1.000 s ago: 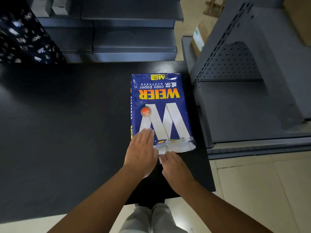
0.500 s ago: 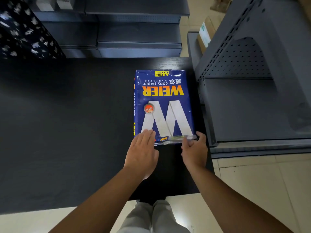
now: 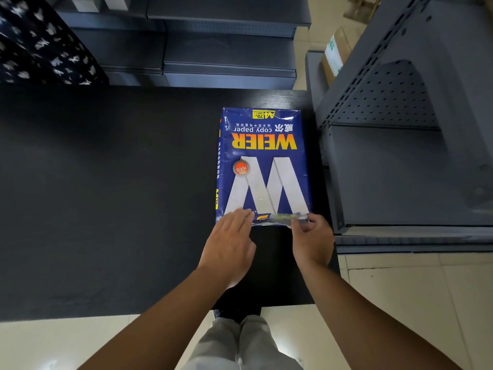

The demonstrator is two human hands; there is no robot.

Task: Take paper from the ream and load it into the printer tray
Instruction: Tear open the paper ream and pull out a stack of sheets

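Note:
A blue ream of copy paper (image 3: 262, 166) with orange lettering and a big white W lies flat on the black table (image 3: 106, 196), near its right edge. My left hand (image 3: 230, 244) rests flat, fingers spread, on the ream's near left corner. My right hand (image 3: 312, 236) pinches the torn wrapper flap at the ream's near right corner. No printer or tray is in sight.
Grey metal shelving (image 3: 400, 169) stands right beside the table on the right, with a cardboard box (image 3: 334, 53) behind it. Dark shelves (image 3: 213, 57) line the back. A dark patterned cloth (image 3: 40, 44) hangs at the far left. Pale floor tiles lie below.
My right hand moved from the middle of the ream's near end to its right corner and closed on the wrapper flap. The white flap that stuck out now lies tucked in. My left hand stayed.

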